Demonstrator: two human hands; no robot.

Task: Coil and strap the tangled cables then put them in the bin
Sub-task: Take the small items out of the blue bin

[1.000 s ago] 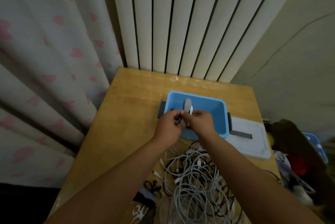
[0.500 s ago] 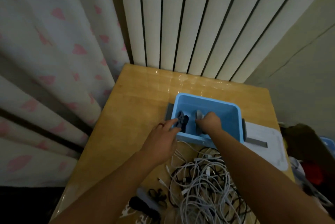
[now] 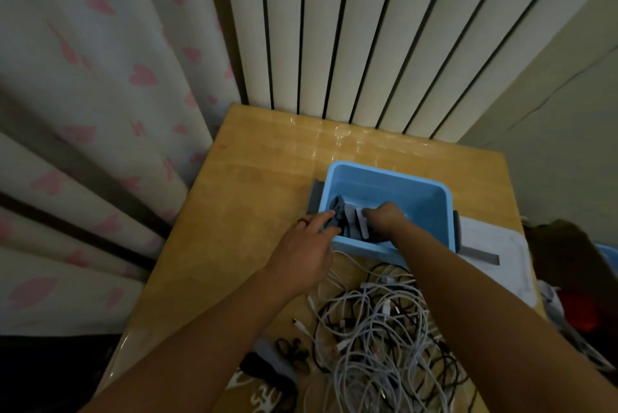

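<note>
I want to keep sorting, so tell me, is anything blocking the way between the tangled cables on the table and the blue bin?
Nothing visible does. The tangled cables lie on the table right against the near wall of the blue bin, which is open on top. Only the hands are there: the left hand at the rim, the right hand inside.

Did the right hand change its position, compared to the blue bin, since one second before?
Yes. The right hand was above the near rim of the blue bin, touching the left hand; it is now lower, inside the bin, by the strapped bundles.
</note>
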